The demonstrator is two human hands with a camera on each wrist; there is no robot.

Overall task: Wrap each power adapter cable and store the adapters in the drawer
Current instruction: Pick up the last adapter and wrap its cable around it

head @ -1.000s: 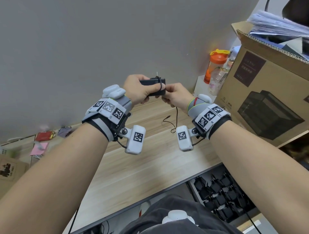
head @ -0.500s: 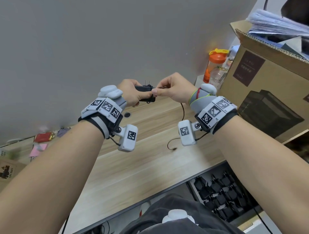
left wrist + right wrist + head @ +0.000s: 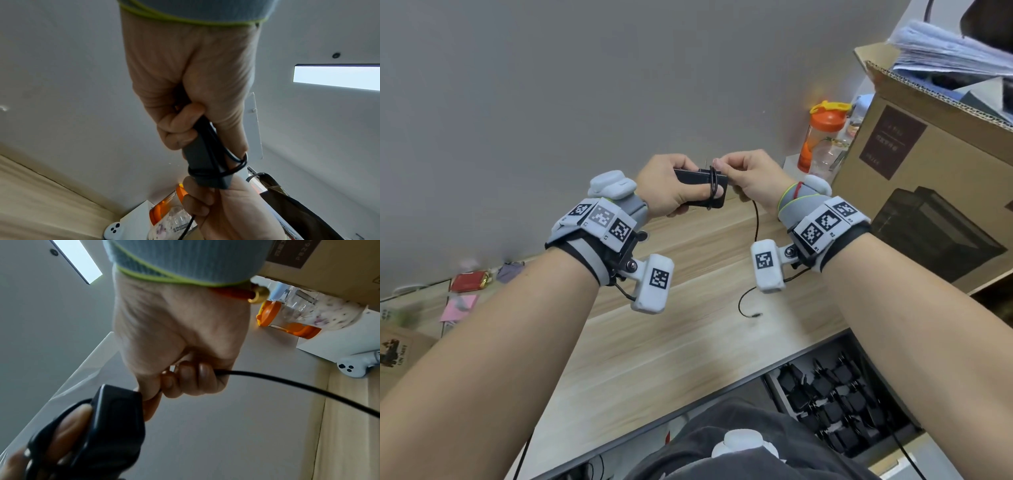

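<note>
left hand (image 3: 671, 188) raised above tabletop (image 3: 654, 342), fingers curled round black adapter (image 3: 702, 188) | right hand (image 3: 750, 178) at its 3 o'clock pinching cable (image 3: 756, 219) | plug pins barely visible | drawer (image 3: 842, 390) at 5 o'clock, partly cut off

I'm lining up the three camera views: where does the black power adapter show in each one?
Head: power adapter at upper centre, held by the left hand, the right hand pinching its cable.
Left wrist: power adapter lower centre, below the left hand.
Right wrist: power adapter lower left, blurred.
Shared landmark: the orange-lidded bottle.
</note>
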